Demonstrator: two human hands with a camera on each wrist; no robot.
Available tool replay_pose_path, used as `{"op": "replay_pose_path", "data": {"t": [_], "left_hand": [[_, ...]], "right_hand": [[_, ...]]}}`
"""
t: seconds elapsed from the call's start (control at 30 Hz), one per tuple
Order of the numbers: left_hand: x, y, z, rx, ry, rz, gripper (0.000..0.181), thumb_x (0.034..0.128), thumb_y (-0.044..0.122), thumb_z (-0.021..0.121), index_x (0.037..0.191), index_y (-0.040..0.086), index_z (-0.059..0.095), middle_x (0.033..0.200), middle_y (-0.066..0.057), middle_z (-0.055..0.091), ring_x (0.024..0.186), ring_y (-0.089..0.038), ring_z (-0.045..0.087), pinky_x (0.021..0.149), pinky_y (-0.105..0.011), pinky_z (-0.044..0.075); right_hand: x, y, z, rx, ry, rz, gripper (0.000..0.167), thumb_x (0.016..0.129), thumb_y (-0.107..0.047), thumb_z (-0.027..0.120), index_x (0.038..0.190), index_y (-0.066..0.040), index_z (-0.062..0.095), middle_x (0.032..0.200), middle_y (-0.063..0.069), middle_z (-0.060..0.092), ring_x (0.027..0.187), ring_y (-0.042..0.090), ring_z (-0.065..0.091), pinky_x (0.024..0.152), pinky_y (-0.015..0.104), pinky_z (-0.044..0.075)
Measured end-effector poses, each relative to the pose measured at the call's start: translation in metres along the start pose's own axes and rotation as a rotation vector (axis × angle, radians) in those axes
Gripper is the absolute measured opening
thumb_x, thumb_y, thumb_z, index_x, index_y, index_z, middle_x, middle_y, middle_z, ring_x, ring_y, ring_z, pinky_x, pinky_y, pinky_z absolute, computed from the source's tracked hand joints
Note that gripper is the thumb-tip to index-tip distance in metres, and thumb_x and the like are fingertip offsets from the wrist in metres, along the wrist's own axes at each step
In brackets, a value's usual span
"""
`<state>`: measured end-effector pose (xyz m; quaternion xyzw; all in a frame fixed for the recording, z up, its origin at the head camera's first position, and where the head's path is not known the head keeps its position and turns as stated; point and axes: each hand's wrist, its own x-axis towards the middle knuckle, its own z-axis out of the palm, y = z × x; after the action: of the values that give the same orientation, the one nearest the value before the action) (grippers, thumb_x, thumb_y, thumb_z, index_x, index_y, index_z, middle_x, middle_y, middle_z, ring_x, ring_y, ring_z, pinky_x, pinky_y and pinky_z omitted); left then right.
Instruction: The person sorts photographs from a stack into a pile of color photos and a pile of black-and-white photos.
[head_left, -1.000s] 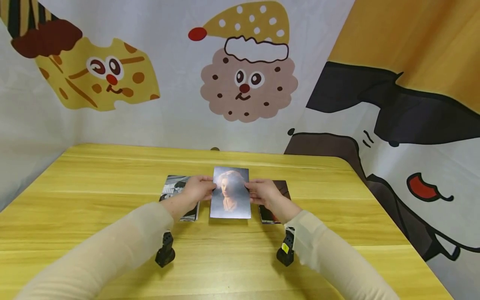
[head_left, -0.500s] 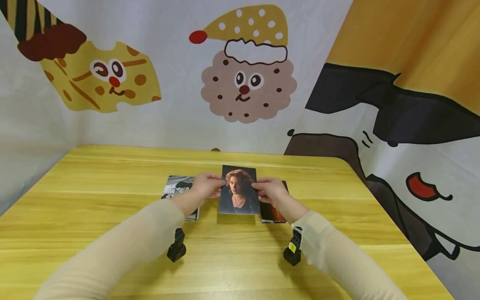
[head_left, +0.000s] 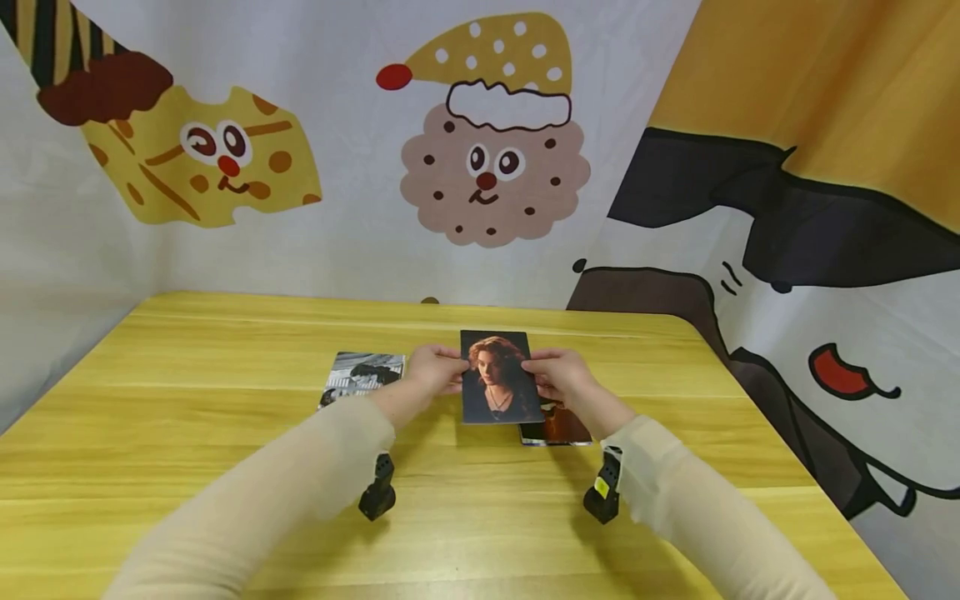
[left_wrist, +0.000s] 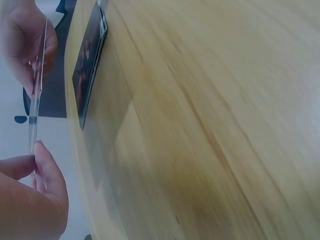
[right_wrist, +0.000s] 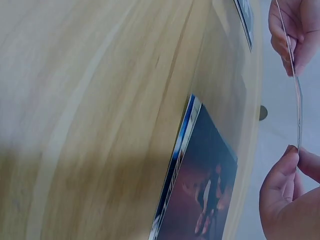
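Note:
Between both hands a photo card (head_left: 498, 392) with a dark portrait of a red-haired person is held above the table. My left hand (head_left: 433, 372) pinches its left edge between thumb and fingers, and my right hand (head_left: 562, 379) pinches the right edge. In the wrist views the card (right_wrist: 299, 110) shows edge-on, clear of the tabletop. Beneath its lower right corner lies a stack of dark reddish picture cards (head_left: 557, 427), partly hidden by the card and right hand. To the left, a black-and-white picture card (head_left: 360, 372) lies flat, partly covered by the left arm.
The yellow wood-grain table (head_left: 225, 358) extends around the cards. Behind it hangs a white cloth (head_left: 345, 250) printed with cartoon figures. A black wrist camera (head_left: 377, 492) hangs below the left sleeve and another camera (head_left: 602, 492) below the right.
Both hands have carried the photo card to the right, from between the two lots of cards to partly over the right stack. Its glare has gone, so the portrait shows clearly.

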<state>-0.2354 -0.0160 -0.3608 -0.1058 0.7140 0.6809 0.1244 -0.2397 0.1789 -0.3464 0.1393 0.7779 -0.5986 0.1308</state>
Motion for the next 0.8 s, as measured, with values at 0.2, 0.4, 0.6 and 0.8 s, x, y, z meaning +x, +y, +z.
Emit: {"op": "replay_pose_path", "data": {"t": [0.2, 0.4, 0.6, 0.8], "left_hand": [[0.001, 0.001, 0.012, -0.027, 0.006, 0.006, 0.025, 0.0880, 0.002, 0.059, 0.111, -0.005, 0.057, 0.081, -0.006, 0.055, 0.060, -0.010, 0.052, 0.064, -0.028, 0.060], [0.003, 0.003, 0.023, -0.034, -0.004, 0.004, 0.024, 0.0874, 0.001, 0.060, 0.111, -0.004, 0.058, 0.080, -0.005, 0.055, 0.061, -0.010, 0.052, 0.070, -0.031, 0.060], [0.003, 0.004, 0.031, -0.012, -0.018, 0.011, 0.027, 0.0867, -0.002, 0.059, 0.113, -0.006, 0.058, 0.088, -0.012, 0.060, 0.061, -0.011, 0.053, 0.079, -0.036, 0.059], [0.004, 0.005, 0.041, -0.020, -0.012, 0.015, 0.025, 0.0860, -0.003, 0.060, 0.111, -0.004, 0.060, 0.100, -0.019, 0.063, 0.067, -0.014, 0.058, 0.074, -0.031, 0.060]], "right_hand": [[0.000, -0.001, -0.011, -0.052, 0.015, 0.017, 0.042, 0.092, -0.010, 0.058, 0.131, 0.001, 0.049, 0.076, -0.004, 0.054, 0.057, 0.005, 0.046, 0.053, 0.015, 0.047], [0.002, 0.000, -0.023, -0.061, 0.026, 0.037, 0.042, 0.092, -0.010, 0.057, 0.132, 0.000, 0.048, 0.074, -0.004, 0.054, 0.057, 0.005, 0.046, 0.052, 0.017, 0.045], [0.004, 0.004, -0.036, -0.075, -0.003, 0.025, 0.043, 0.092, -0.010, 0.057, 0.132, 0.002, 0.046, 0.081, -0.004, 0.054, 0.065, 0.008, 0.048, 0.057, 0.016, 0.048], [0.006, 0.007, -0.046, -0.060, -0.024, 0.029, 0.044, 0.092, -0.009, 0.056, 0.133, 0.003, 0.044, 0.082, -0.004, 0.054, 0.066, 0.008, 0.049, 0.059, 0.017, 0.048]]}}
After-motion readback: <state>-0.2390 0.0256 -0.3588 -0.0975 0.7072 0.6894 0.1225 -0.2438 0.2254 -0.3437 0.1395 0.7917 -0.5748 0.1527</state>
